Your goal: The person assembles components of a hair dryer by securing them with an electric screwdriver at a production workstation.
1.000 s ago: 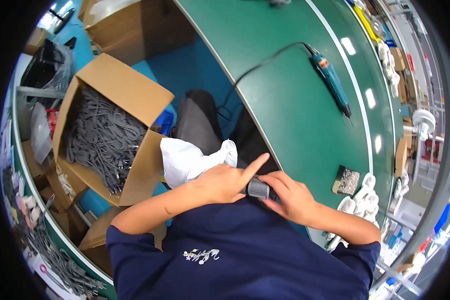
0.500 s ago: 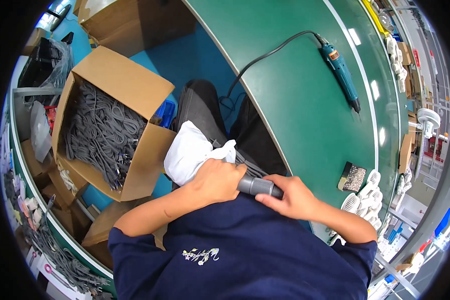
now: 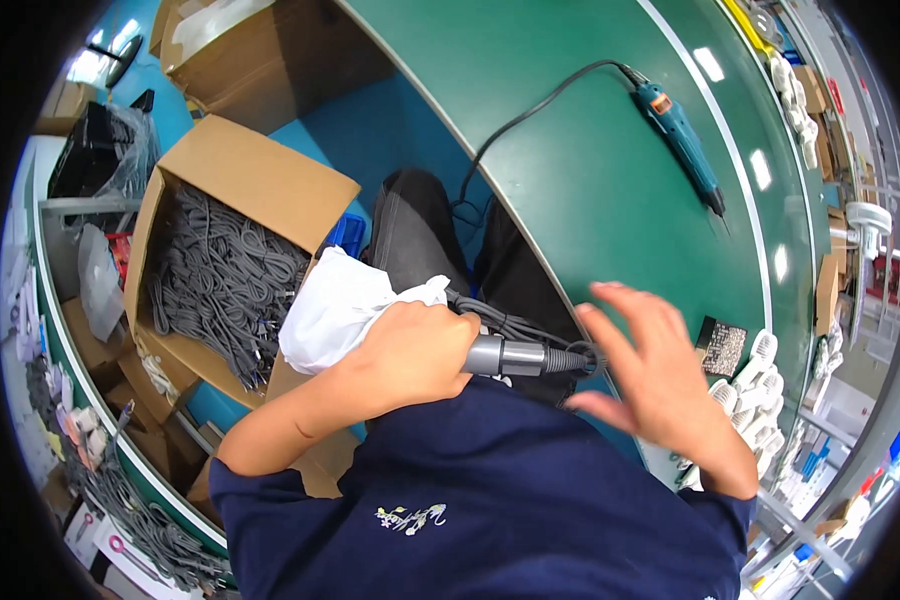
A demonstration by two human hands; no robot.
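Observation:
My left hand (image 3: pixel 410 350) is closed around a grey cylindrical handle (image 3: pixel 505 355) held over my lap. At the handle's right end a ribbed cord sleeve runs into a looped grey cable (image 3: pixel 515 325), part of which lies over my trousers. A crumpled white bag (image 3: pixel 335 310) covers the other end of the handled thing, so its kind is hidden. My right hand (image 3: pixel 650 370) is off the handle, to its right over the bench edge, fingers spread and holding nothing.
On the green bench (image 3: pixel 570 150) at right lie a teal electric screwdriver (image 3: pixel 682 145), a speckled dark block (image 3: pixel 722 347) and several white ribbed parts (image 3: pixel 755 395). Left of my legs stands an open carton (image 3: pixel 255 175) full of bundled grey cables (image 3: pixel 220 280).
My right hand has let go of the handle's end and moved right, its fingers opening. The ribbed sleeve and cable loop now show. My left hand keeps its grip.

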